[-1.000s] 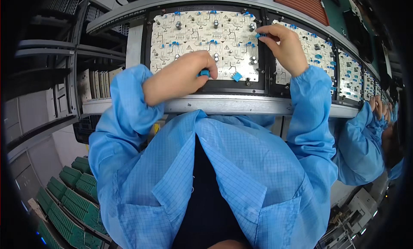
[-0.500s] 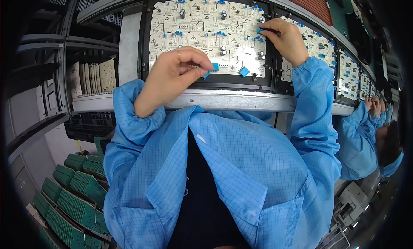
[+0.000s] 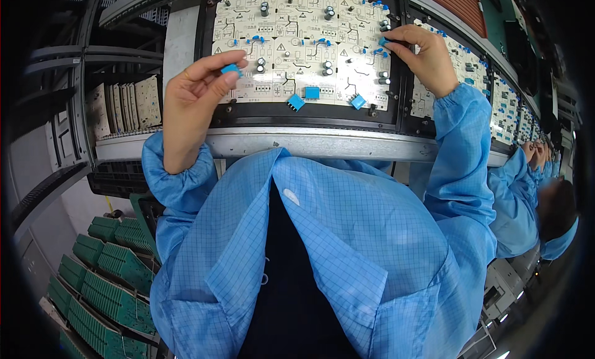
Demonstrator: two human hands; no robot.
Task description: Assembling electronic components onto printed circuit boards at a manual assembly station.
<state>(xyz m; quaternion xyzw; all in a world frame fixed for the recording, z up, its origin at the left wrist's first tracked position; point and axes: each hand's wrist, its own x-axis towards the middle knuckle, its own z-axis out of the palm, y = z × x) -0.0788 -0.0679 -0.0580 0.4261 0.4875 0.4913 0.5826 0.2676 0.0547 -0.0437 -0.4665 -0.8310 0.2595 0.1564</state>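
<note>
My left hand pinches a block between thumb and fingers, over the board's left side; my right hand pinches a blue part near the board's right edge.

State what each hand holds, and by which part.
Left hand: a blue block, gripped by its body. Right hand: a small blue component; the gripped part cannot be told.

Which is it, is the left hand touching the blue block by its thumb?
Touching: the head view shows the blue block pinched in the left hand, against its thumb.
</note>
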